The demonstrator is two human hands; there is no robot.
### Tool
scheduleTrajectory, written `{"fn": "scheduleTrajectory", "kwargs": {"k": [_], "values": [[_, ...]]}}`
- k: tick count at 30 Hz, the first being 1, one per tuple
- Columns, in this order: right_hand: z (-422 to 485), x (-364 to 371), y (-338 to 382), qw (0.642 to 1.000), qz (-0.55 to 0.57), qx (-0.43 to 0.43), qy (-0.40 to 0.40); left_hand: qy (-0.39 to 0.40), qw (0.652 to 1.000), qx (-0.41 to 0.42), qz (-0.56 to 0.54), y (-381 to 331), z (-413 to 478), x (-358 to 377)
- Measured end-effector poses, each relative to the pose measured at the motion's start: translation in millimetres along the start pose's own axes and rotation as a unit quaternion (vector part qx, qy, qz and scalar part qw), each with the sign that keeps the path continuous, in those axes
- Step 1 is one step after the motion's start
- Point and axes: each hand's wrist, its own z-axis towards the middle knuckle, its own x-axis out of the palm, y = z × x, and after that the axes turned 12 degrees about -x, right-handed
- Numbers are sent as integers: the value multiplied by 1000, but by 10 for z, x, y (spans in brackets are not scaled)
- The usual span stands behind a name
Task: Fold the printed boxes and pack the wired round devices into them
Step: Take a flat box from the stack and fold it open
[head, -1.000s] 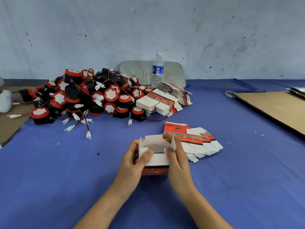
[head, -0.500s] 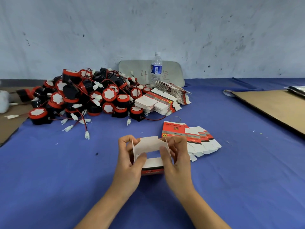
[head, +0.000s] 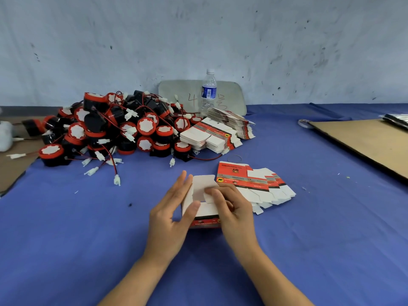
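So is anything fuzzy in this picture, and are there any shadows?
Head view: soft, even light, no glare; a faint shadow on the cloth under the box; left hand and right hand look fairly sharp, like the box; the white lump at the far left is fuzzy; the box's print is unreadable.

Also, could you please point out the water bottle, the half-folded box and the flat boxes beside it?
water bottle (head: 208,92), head view, blue label.
half-folded box (head: 202,183), head view, white back flap.
flat boxes (head: 234,173), head view, top one's red panel.
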Motion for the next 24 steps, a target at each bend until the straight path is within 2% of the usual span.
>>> {"fn": "scheduleTrajectory", "kwargs": {"k": [6,12,14,18,22,24], "values": [[27,14,3,999,38,28,-17,-2,994,81,70,61,31,-34],[40,9,2,999,52,4,2,80,996,-4,26,76,33,13],[49,-8,2,999,34,-18,19,75,997,-12,20,81,32,28],[63,-14,2,998,48,22,45,46,998,-41,-13,103,25,33],[65,0,6,998,38,44,29,10,994,-73,-79,104,-7,56],[63,11,9,994,66,84,14,24,989,-102,-103,90,-25,74]]}}
